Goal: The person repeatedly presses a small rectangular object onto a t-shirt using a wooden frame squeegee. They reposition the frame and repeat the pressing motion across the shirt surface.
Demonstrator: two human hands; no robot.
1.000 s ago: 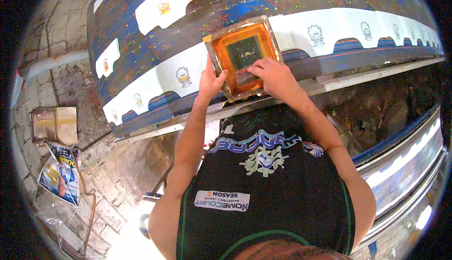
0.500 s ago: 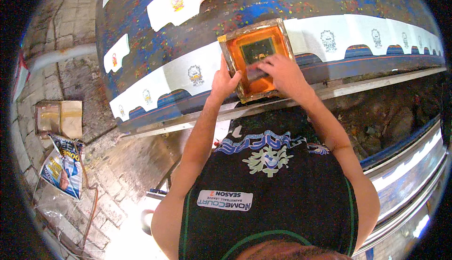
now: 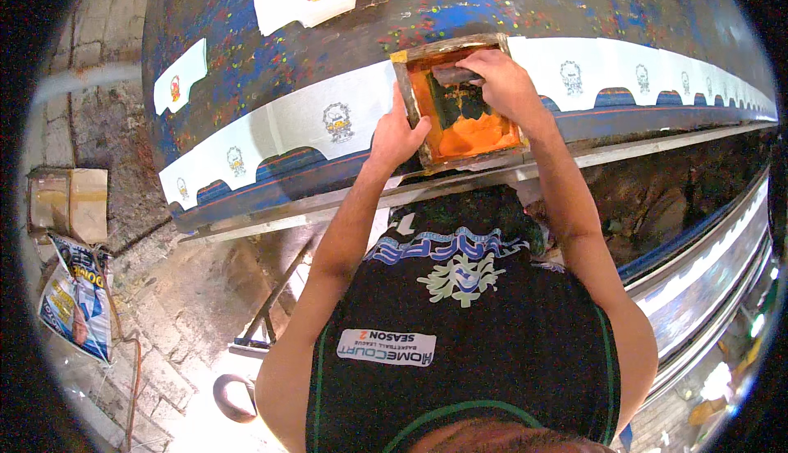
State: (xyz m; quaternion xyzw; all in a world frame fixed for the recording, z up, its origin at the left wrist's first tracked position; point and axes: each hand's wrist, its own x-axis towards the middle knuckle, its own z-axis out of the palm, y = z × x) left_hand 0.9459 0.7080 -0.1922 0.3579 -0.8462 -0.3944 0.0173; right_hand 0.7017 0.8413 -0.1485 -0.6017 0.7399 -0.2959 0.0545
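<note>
"As we read from the left, what do we meet first?"

"On the paved floor [image 3: 160, 322], a cardboard box [image 3: 70, 203] and a printed plastic bag [image 3: 78, 309], both well apart from the table [image 3: 283, 63]. Along the table's near side runs a row of white cloth pieces [image 3: 287, 137], several bearing a dark emblem."

"And in the middle, what do our hands have?"

"Our left hand [image 3: 400, 137] grips the left side of a wooden-framed screen [image 3: 476, 137], thumb on the wood. That screen lies over the cloth row, near the table's edge. Our right hand [image 3: 505, 82] pinches a dark flat blade [image 3: 453, 76] inside the frame, at its far end, beside a dark patch [image 3: 460, 108], probably ink, on the orange mesh."

"Which step do we take this to be?"

"Working ink over the mesh, we judge. The next move calls for even pressure on the blade while our left hand steadies the frame."

"How much room have we?"

"Little inside: the wooden rim [image 3: 451, 46] fences the blade. Nearer us, a pale ledge [image 3: 246, 221] runs close by; beyond the far rail, paint-flecked tabletop stretches away. Rightward, more cloth pieces [image 3: 611, 59] begin just beside the frame, so sliding sideways risks smudging. What lies under the mesh, we cannot tell."
</note>
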